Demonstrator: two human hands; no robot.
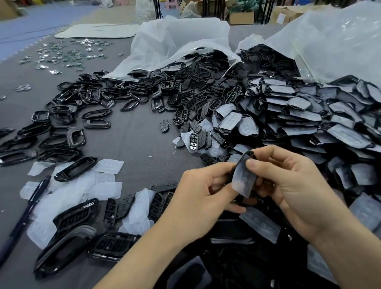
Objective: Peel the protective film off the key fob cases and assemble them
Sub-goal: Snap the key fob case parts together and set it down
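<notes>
Grey felt-like work surface (134, 137), strewn with black parts. Low at centre, between both hands: one key fob case (250, 155), face veiled by whitish protective film (242, 181). Gripped from the left by the left hand (197, 189), fingers curled at its edge; pinched near the top by thumb and forefinger of the right hand (293, 188). Film perhaps lifted at the lower corner, too blurred to say. Rightward, heaped film-covered cases (308, 116) spilling from a clear bag (347, 40). Leftward, bare black frames (68, 108), loose films (104, 190), a dark pen (24, 216).
</notes>
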